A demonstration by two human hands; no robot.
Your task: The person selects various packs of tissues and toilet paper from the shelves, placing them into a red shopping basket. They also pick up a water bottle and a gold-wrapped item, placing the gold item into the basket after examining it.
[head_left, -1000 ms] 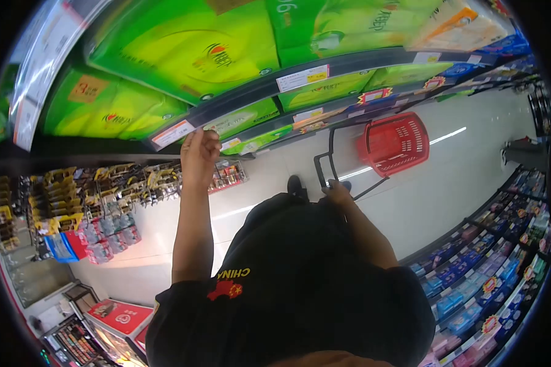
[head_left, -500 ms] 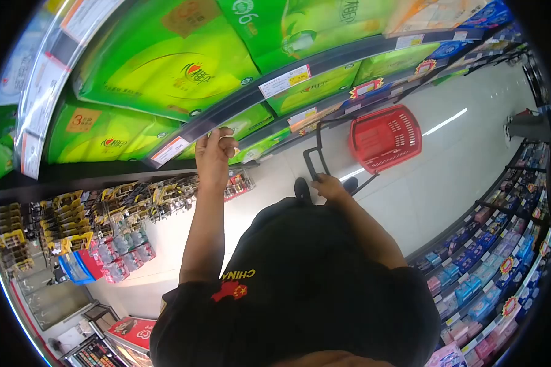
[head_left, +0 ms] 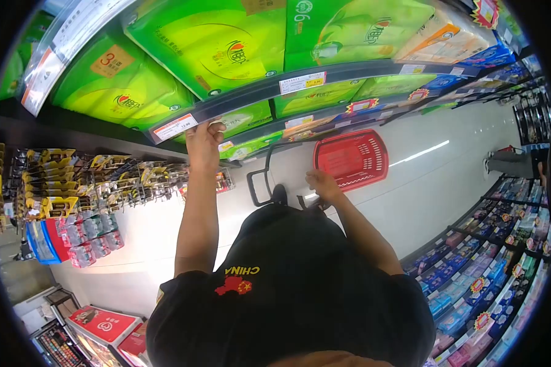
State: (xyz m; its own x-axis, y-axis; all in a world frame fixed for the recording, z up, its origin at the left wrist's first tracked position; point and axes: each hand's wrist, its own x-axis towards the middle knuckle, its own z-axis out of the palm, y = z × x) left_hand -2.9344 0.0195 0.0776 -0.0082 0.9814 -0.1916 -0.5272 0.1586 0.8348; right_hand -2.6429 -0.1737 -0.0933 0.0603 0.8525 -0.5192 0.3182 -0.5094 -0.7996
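My left hand (head_left: 204,144) is raised at the shelf edge, its curled fingertips beside a white price label (head_left: 175,127). Whether the fingers pinch the label or only touch the edge is too small to tell. Green tissue packs (head_left: 229,52) lie on the shelf above and beside it. Lower down, my right hand (head_left: 324,186) hangs in front of my body with bent fingers, away from the basket's handle. The red basket (head_left: 349,160) rests on the floor, its black pull handle (head_left: 260,188) sticking out to the left near my shoe.
Racks of small packaged goods (head_left: 61,183) stand at the left, with shrink-wrapped bottles (head_left: 95,238) below. A low shelf of blue and pink packs (head_left: 465,293) runs along the right. Another person's legs (head_left: 509,164) show at the far right.
My right hand has let go of the basket's handle. My left hand has moved to the price label's edge. The shelf, basket and floor have shifted in view as my head moved.
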